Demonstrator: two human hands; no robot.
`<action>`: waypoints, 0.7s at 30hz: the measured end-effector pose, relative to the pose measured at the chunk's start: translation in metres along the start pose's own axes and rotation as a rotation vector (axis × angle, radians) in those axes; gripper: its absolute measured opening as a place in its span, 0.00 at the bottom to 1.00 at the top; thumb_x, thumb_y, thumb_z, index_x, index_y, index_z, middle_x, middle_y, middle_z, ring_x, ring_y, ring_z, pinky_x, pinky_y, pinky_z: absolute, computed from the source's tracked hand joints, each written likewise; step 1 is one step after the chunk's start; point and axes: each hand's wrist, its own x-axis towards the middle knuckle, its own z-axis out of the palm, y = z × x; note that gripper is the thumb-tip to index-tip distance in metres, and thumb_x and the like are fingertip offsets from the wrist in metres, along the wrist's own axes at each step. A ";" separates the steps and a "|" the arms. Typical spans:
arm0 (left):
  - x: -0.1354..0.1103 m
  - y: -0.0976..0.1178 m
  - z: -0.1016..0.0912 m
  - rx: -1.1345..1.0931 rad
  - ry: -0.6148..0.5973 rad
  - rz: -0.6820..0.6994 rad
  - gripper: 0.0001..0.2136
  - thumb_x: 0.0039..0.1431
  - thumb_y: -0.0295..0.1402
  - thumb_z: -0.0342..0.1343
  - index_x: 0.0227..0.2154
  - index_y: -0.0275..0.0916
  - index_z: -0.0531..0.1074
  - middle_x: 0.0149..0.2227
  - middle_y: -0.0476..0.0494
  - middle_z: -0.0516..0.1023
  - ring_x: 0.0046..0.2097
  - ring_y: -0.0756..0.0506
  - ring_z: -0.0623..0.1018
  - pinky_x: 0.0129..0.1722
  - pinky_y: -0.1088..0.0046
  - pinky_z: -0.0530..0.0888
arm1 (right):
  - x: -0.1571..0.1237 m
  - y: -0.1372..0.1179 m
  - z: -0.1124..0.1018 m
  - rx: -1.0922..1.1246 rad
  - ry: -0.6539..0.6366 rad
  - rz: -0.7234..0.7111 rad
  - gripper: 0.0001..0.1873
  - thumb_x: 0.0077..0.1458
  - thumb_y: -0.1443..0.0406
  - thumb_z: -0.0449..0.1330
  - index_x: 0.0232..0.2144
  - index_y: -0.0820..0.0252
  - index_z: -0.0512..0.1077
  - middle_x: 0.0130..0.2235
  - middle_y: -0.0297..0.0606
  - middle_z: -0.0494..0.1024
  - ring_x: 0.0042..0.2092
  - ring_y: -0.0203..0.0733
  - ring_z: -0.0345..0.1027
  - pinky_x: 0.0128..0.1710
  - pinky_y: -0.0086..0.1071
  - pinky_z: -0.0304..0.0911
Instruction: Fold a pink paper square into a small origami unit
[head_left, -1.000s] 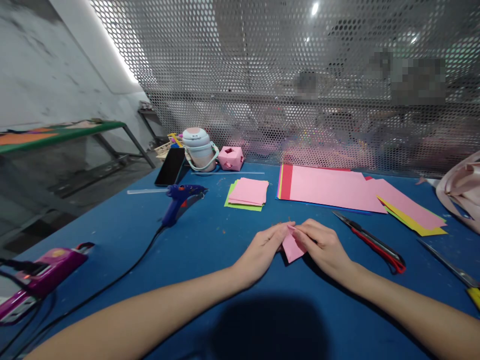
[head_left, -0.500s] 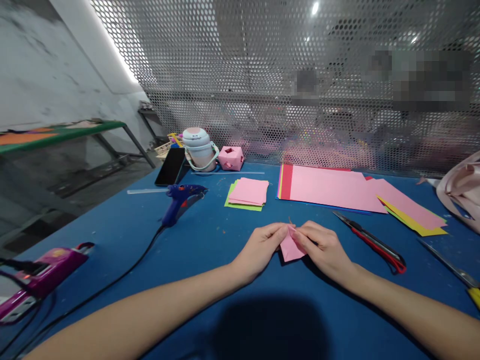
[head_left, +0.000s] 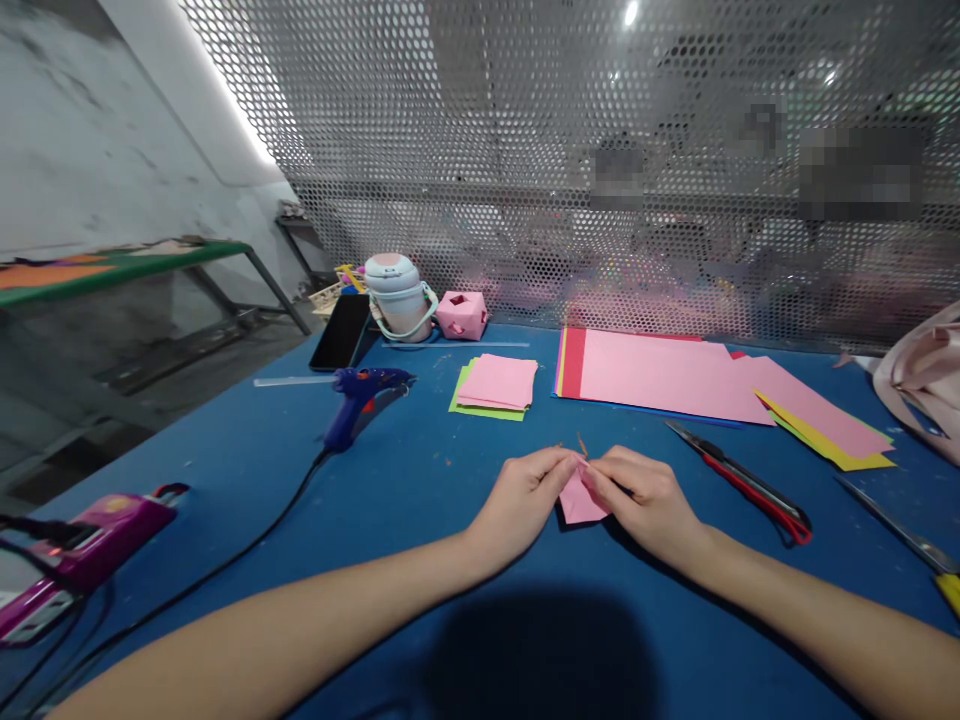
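A small piece of folded pink paper (head_left: 583, 502) is held just above the blue table, its lower corners pointing toward me. My left hand (head_left: 529, 497) pinches its upper left edge between thumb and fingers. From the other side, my right hand (head_left: 643, 495) grips the upper right part, thumb pressed on the paper. Both thumbs nearly meet at the top fold, and the fingertips behind the paper are hidden. Beyond the hands lies a stack of pink and green paper squares (head_left: 496, 382). To the right rests a red and black utility knife (head_left: 742, 482).
A blue glue gun (head_left: 352, 400) with a cord lies left, near a purple power strip (head_left: 90, 560). At the back stand a flask (head_left: 400, 300) and a pink paper cube (head_left: 462, 315). Coloured sheets (head_left: 660, 370) lie back right; scissors (head_left: 911, 540) sit at the right edge.
Both hands keep hold of the pink paper. The thumbs have shifted slightly at the fold, and less of the paper's upper face shows between them.
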 end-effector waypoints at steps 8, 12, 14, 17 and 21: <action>0.000 -0.003 0.001 0.046 0.023 0.025 0.09 0.59 0.31 0.52 0.30 0.37 0.77 0.30 0.47 0.80 0.33 0.48 0.76 0.36 0.76 0.71 | -0.001 0.004 0.000 -0.089 -0.004 -0.068 0.17 0.64 0.65 0.49 0.29 0.62 0.75 0.24 0.36 0.72 0.27 0.36 0.64 0.29 0.31 0.60; 0.000 -0.004 -0.001 0.063 0.022 0.144 0.09 0.58 0.30 0.53 0.27 0.36 0.76 0.29 0.45 0.77 0.33 0.49 0.75 0.36 0.75 0.70 | -0.003 0.009 0.001 -0.135 0.011 -0.137 0.16 0.64 0.64 0.50 0.33 0.62 0.77 0.26 0.38 0.76 0.28 0.37 0.67 0.30 0.31 0.62; 0.000 -0.004 -0.002 0.055 0.010 0.159 0.09 0.58 0.30 0.53 0.27 0.36 0.76 0.28 0.45 0.77 0.32 0.49 0.75 0.35 0.74 0.70 | -0.003 0.012 0.002 -0.128 0.017 -0.151 0.15 0.64 0.64 0.51 0.34 0.61 0.77 0.27 0.39 0.78 0.29 0.37 0.68 0.31 0.32 0.63; 0.000 -0.004 -0.003 0.034 0.043 0.106 0.09 0.58 0.31 0.52 0.26 0.36 0.74 0.29 0.46 0.76 0.32 0.49 0.74 0.34 0.74 0.69 | -0.002 0.013 0.002 -0.063 0.063 -0.058 0.13 0.62 0.61 0.55 0.38 0.60 0.77 0.31 0.40 0.79 0.32 0.39 0.71 0.33 0.32 0.66; 0.001 -0.004 -0.002 -0.006 0.085 0.045 0.09 0.58 0.33 0.52 0.24 0.36 0.71 0.29 0.47 0.75 0.32 0.50 0.73 0.32 0.76 0.69 | 0.000 0.013 0.001 -0.019 0.046 0.022 0.13 0.62 0.62 0.54 0.34 0.59 0.78 0.30 0.38 0.79 0.31 0.38 0.71 0.32 0.32 0.65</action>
